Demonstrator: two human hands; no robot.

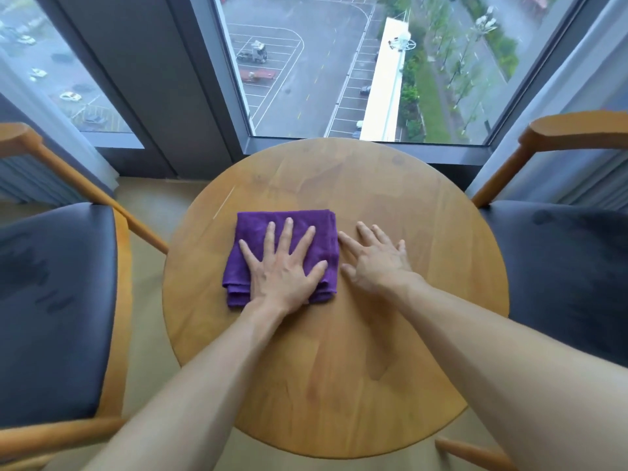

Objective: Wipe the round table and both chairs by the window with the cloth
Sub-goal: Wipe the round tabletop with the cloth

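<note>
A folded purple cloth (258,229) lies on the round wooden table (390,334), left of its middle. My left hand (283,270) presses flat on the cloth with fingers spread. My right hand (373,256) rests flat on the bare wood just right of the cloth, its fingertips at the cloth's right edge. A wooden chair with a dark padded seat (51,300) stands left of the table. The second chair (564,277) stands on the right.
A large window (339,62) with a dark frame runs behind the table, looking down on a car park. Light curtains (557,96) hang at both sides. Pale floor (149,205) shows between the chairs and the table.
</note>
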